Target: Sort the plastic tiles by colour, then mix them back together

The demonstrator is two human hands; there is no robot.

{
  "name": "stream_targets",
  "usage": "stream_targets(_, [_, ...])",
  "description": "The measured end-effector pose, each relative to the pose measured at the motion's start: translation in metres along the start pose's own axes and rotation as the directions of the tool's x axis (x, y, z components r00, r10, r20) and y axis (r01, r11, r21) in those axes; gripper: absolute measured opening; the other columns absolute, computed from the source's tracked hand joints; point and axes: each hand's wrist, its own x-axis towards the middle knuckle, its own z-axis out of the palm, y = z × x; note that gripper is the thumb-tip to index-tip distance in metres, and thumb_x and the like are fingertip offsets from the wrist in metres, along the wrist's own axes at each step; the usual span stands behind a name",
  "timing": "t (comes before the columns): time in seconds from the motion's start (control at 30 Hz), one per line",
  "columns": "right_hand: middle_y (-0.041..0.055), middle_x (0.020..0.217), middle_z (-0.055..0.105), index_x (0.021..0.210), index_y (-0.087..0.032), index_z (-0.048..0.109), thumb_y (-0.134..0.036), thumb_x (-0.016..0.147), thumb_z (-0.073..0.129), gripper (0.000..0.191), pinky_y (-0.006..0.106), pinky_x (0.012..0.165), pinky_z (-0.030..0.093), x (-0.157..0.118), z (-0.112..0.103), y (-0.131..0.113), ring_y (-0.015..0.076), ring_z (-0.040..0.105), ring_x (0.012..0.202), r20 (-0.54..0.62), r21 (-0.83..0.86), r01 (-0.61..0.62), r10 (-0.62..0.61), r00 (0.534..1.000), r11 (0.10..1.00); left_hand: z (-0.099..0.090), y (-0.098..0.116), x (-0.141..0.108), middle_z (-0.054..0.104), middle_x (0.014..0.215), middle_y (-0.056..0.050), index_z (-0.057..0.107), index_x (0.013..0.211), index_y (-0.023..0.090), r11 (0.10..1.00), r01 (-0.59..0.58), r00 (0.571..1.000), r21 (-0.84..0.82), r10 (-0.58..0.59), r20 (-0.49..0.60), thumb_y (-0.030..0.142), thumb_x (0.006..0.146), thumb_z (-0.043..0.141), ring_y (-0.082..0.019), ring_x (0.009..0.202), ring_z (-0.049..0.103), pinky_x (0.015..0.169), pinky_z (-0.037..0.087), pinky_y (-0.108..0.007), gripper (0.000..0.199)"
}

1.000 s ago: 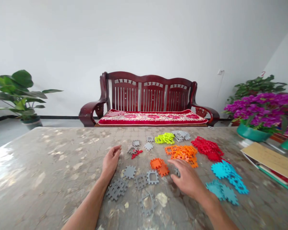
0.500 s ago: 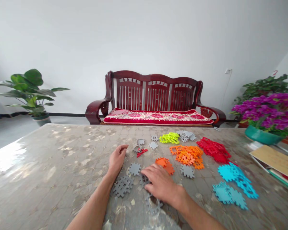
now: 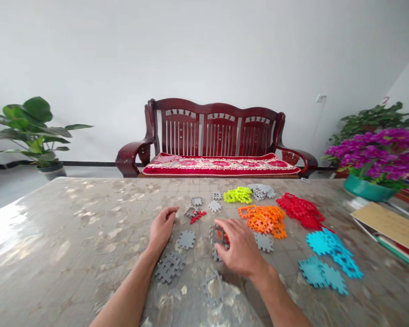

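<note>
A gray piece (image 3: 215, 244) is held at the fingertips of the right hand (image 3: 240, 245), between thumb and fingers, above the middle part of the table (image 3: 98, 254); it is situated to the left of this hand and between the two hands, so the right hand is the nearer one, while the left hand (image 3: 162, 231) is placed apart, toward the left edge; the long side of the piece seems to be directed from the far edge to the near edge, but how much it is tilted cannot be told. The left hand is laid on the table with fingers loosely bent; nothing is seen held in it, though the underside is hidden. By its look, the piece is made of stiff, matte plastic; it is cut through with windows, in which orange is seen. A flat gray square (image 3: 186, 240) with toothed borders is found between the hands; nearer to the near edge, a gray stack (image 3: 170, 268) and a toothed gray frame (image 3: 220, 287) are laid. Toward the right edge, the orange pile (image 3: 265, 220), the red pile (image 3: 300, 211) and the blue pieces (image 3: 334, 252) are spread, all thin and toothed; the table is covered by a glossy, patterned sheet, by which light is reflected at the left edge.
</note>
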Motion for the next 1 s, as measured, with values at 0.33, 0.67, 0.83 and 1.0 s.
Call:
stream_targets(0.33, [0.0074,0.115,0.069,0.122,-0.022,0.062,-0.022,0.068,0.060,0.054,0.038,0.096,0.042,-0.009,-0.041,0.059,0.0263,0.060,0.108,0.124,-0.202,-0.274,0.302,0.945,0.940,0.000,0.006,-0.002,0.073,0.077,0.000,0.072,0.092,0.025,1.000,0.031,1.000,-0.004,-0.031,-0.004,0.038,0.072,0.052,-0.022,0.072,0.064,0.067,0.044,-0.030,0.032])
stream_targets(0.67, [0.0053,0.114,0.069,0.111,-0.024,0.067,-0.012,0.069,0.053,0.046,0.038,0.098,0.039,-0.007,-0.038,0.054,0.0245,0.058,0.109,0.067,-0.203,-0.222,0.239,0.969,0.954,0.000,0.003,-0.002,0.072,0.075,0.000,0.072,0.090,0.025,1.000,0.015,1.000,0.004,-0.015,-0.002,0.037,0.073,0.052,-0.021,0.071,0.064,0.066,0.044,-0.029,0.030])
stream_targets(0.83, [0.0028,0.100,0.070,0.101,-0.024,0.067,-0.010,0.076,0.050,0.034,0.034,0.092,0.043,-0.007,-0.005,0.002,0.0197,0.059,0.099,0.060,0.075,0.016,-0.020,0.998,0.997,0.000,0.002,-0.001,0.072,0.077,-0.001,0.073,0.089,0.023,0.994,0.047,0.999,-0.101,-0.049,-0.012,0.037,0.070,0.054,-0.022,0.073,0.063,0.071,0.046,-0.030,0.030])
stream_targets(1.0, [0.0020,0.123,0.062,0.123,-0.025,0.056,-0.023,0.080,0.059,0.043,0.035,0.105,0.039,-0.016,0.042,-0.056,0.0188,0.052,0.113,0.116,0.292,0.296,-0.341,0.933,0.910,-0.001,0.000,0.003,0.075,0.088,-0.003,0.072,0.090,0.020,0.973,0.056,0.997,-0.226,-0.065,-0.034,0.040,0.068,0.057,-0.022,0.083,0.065,0.080,0.048,-0.032,0.034])
